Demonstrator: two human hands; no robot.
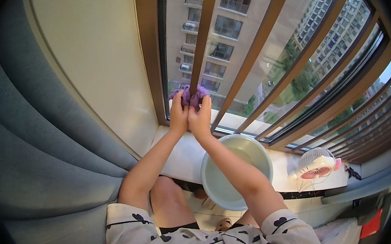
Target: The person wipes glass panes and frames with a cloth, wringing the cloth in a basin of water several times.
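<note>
Both grips are in close here: the left grip (177, 115) and the right grip (200, 118), side by side, fingers curled in firmly on one bunched purple cloth (201, 91), and we see no open gap in either. The cloth sits round the lower part of a brown window bar (202, 37), low in the frame, and we'd call this the wiping step, hands working as a pair. Next, we reckon, the move calls for even pressure from both sides and a slide along the bar without letting the cloth slip. Just below runs the white sill (180, 155); under the right forearm we have a pale basin (204, 177), seemingly with water in it, and farther right, a white-and-pink fan (317, 163).
</note>
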